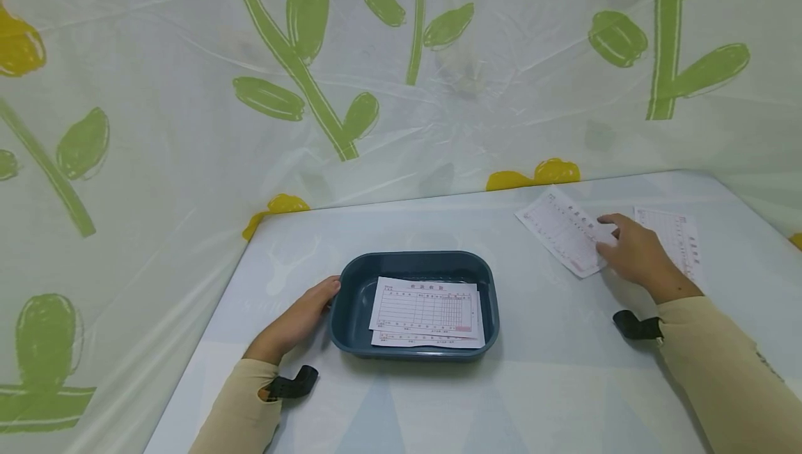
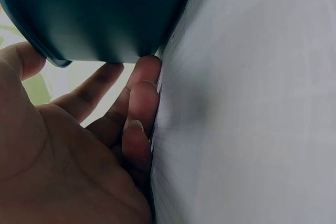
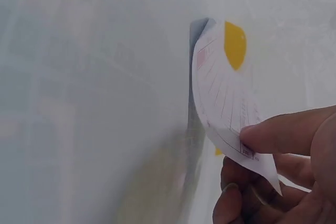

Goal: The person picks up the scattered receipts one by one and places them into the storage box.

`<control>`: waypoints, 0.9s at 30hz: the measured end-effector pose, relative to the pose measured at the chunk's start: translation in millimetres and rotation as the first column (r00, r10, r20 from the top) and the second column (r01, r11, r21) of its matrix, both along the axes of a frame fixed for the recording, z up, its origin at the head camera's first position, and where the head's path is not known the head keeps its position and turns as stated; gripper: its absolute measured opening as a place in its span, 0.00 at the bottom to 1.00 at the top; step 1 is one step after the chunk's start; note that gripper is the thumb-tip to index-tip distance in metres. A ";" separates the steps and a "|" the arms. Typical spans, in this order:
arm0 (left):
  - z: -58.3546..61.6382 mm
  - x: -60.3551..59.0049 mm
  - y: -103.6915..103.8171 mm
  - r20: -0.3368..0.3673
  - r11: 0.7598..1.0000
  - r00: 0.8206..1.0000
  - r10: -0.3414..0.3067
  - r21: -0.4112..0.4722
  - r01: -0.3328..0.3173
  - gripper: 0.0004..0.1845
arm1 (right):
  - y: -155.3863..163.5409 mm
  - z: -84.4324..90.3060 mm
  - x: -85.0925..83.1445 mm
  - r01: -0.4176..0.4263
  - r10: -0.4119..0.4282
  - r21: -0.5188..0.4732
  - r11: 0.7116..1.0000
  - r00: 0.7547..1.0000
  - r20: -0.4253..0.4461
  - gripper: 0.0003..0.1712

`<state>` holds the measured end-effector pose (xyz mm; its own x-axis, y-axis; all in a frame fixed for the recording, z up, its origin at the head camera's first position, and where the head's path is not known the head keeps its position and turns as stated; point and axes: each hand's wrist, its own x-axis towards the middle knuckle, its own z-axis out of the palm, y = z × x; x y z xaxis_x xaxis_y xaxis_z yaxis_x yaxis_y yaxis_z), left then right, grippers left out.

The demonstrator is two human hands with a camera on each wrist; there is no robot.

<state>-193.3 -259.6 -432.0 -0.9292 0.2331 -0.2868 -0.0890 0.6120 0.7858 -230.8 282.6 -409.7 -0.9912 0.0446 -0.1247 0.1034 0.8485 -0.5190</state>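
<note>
A dark teal tray (image 1: 351,342) sits mid-table with two printed paper slips (image 1: 426,308) lying flat inside. My left hand (image 1: 301,318) rests against the tray's left wall, with the thumb at the rim. In the left wrist view, its fingers (image 2: 139,98) lie along the table under the tray's edge (image 2: 100,14). At the far right, my right hand (image 1: 633,252) pinches the near edge of a white slip (image 1: 560,235). The right wrist view shows this slip (image 3: 226,98) curling up off the table between thumb (image 3: 283,135) and fingers. Another slip (image 1: 679,238) lies just beyond that hand.
The pale blue table (image 1: 564,370) is walled on the left and at the back by a plastic sheet with a flower print (image 1: 401,92). Black straps (image 1: 635,327) sit at both wrists.
</note>
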 end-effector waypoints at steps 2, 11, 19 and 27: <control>-0.3 0.0 0.2 -0.003 1.000 1.000 -0.002 0.003 0.002 0.35 | -0.4 1.1 0.5 -0.004 0.004 0.001 1.000 1.000 -0.008 0.33; 0.3 0.4 0.2 -0.004 1.000 1.000 -0.009 -0.005 0.009 0.35 | -8.3 7.0 1.7 0.008 -0.013 -0.050 0.999 0.995 -0.098 0.27; 1.8 1.2 0.4 -0.005 1.000 1.000 -0.009 -0.008 0.009 0.36 | -26.8 20.6 9.2 0.044 -0.067 -0.135 0.990 0.984 -0.165 0.26; 2.5 0.7 0.4 -0.010 1.000 1.000 -0.006 0.001 0.006 0.35 | -47.3 36.5 20.2 0.041 -0.090 -0.216 0.975 0.971 -0.222 0.23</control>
<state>-192.7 -259.2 -429.5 -0.9306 0.2391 -0.2771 -0.0772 0.6119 0.7872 -210.7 235.3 -373.2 -0.9899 0.1078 0.0918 0.0129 0.7142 -0.6998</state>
